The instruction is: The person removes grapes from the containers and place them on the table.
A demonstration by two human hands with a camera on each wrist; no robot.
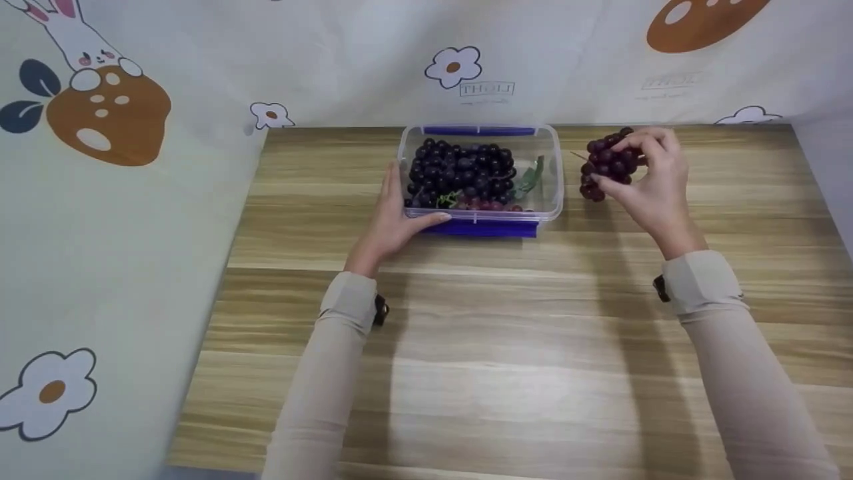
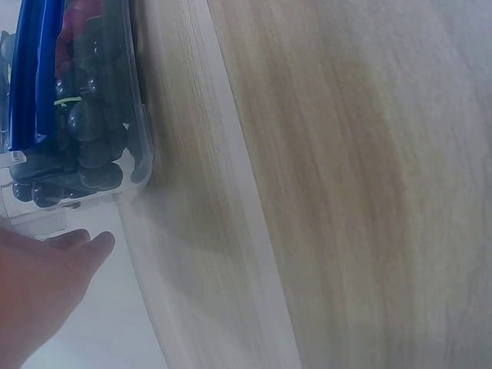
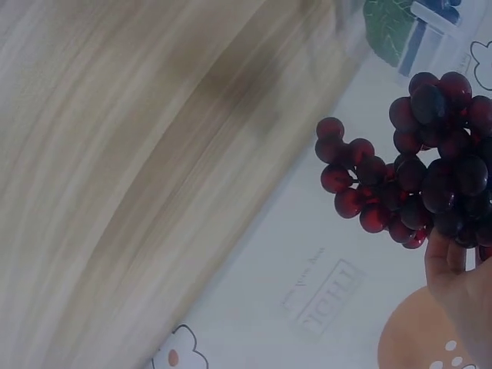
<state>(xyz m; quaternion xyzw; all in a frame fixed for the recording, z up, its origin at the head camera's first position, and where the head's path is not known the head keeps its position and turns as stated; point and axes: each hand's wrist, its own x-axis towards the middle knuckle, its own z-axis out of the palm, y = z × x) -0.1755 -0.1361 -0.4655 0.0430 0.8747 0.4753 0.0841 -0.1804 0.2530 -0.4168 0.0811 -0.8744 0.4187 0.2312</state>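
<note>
A clear plastic container point(image 1: 558, 187) with blue side clips stands near the back of the table. Inside it lie dark grapes point(image 1: 460, 170), some red grapes along the front and a green leaf point(image 1: 530, 179) at the right. My left hand point(image 1: 394, 217) rests against its left front corner, thumb along the front rim and straight fingers along the side. To the right of the container, my right hand point(image 1: 656, 180) pinches a bunch of dark red grapes point(image 3: 438, 181) between thumb and fingers. In the head view a thin stem sticks out of this bunch to the left.
The wood-grain table point(image 1: 493, 347) reaches toward me in front of the container. A patterned white cloth point(image 1: 373, 60) hangs behind it and continues down the left side. Each wrist carries a small black device point(image 1: 381, 310).
</note>
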